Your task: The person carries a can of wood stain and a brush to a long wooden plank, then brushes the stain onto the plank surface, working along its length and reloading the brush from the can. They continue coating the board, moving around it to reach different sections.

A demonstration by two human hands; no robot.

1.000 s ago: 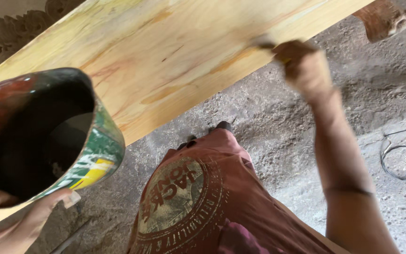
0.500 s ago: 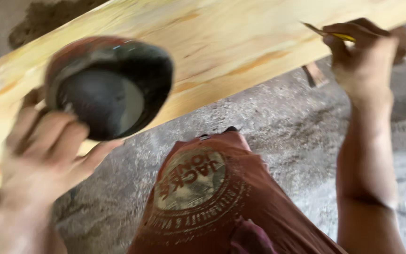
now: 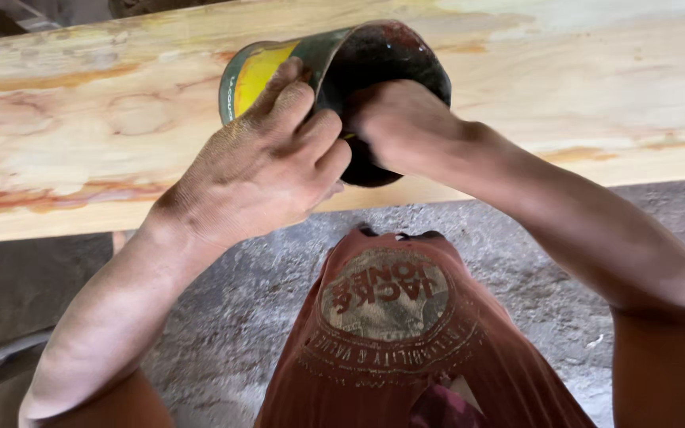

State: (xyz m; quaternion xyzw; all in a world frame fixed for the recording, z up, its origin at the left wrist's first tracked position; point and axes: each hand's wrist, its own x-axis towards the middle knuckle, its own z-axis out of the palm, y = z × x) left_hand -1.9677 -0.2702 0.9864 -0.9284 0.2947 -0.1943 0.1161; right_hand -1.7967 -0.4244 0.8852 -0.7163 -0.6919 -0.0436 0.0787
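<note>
My left hand [image 3: 267, 162] grips a round tin can [image 3: 279, 67] with a green and yellow side and a dark, stained inside, tilted with its mouth toward me. My right hand [image 3: 402, 127] reaches into the can's mouth; its fingers are hidden inside, so I cannot see what they hold. Both hands are above a wide, pale wooden plank [image 3: 81, 135] with orange and reddish streaks.
The plank runs across the whole upper view. Below it lies a rough grey concrete floor [image 3: 239, 317]. My reddish-brown shirt [image 3: 390, 333] with a round printed emblem fills the lower middle. A dark gap shows at the lower left under the plank.
My right hand left the far right of the plank, where it held a thin brush, and came into the can's mouth. The can turned and moved to the centre.
</note>
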